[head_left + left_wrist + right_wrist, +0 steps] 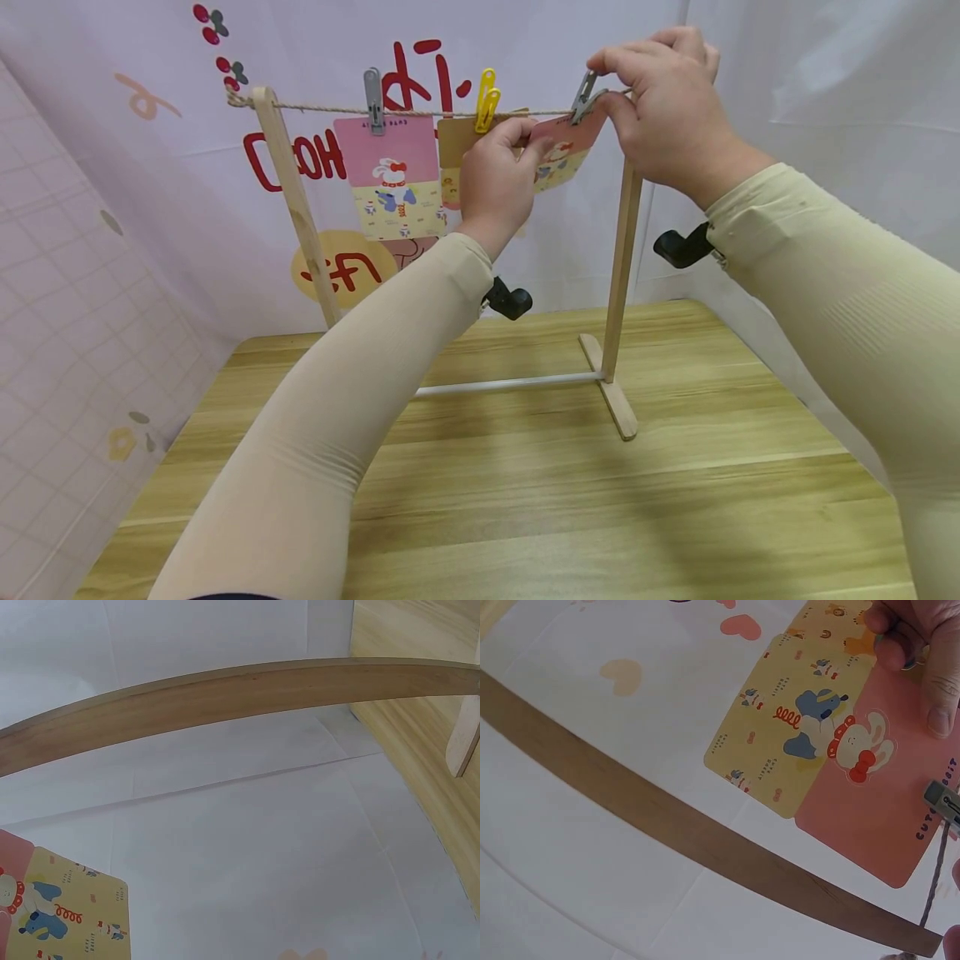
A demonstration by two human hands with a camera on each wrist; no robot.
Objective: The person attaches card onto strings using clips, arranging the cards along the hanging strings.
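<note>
In the head view my left hand (498, 179) pinches the left edge of a pink and yellow rabbit card (566, 152) between thumb and fingers. My right hand (675, 112) grips the handles of a grey clothespin (585, 98) at that card's top edge, beside the twine (315, 107). The right wrist view shows the clothespin's tip (939, 796) over the card's printed pink end, with the twine running to the wooden post. The card (75, 911) appears partly in the left wrist view, where neither hand shows.
A second rabbit card (386, 154) hangs from a grey clothespin (373, 100); a brown-topped card (453, 143) hangs from a yellow clothespin (487, 104). Wooden posts (624, 267) support the twine above the wood-grain table (525, 500). A white rod (510, 384) runs low between them.
</note>
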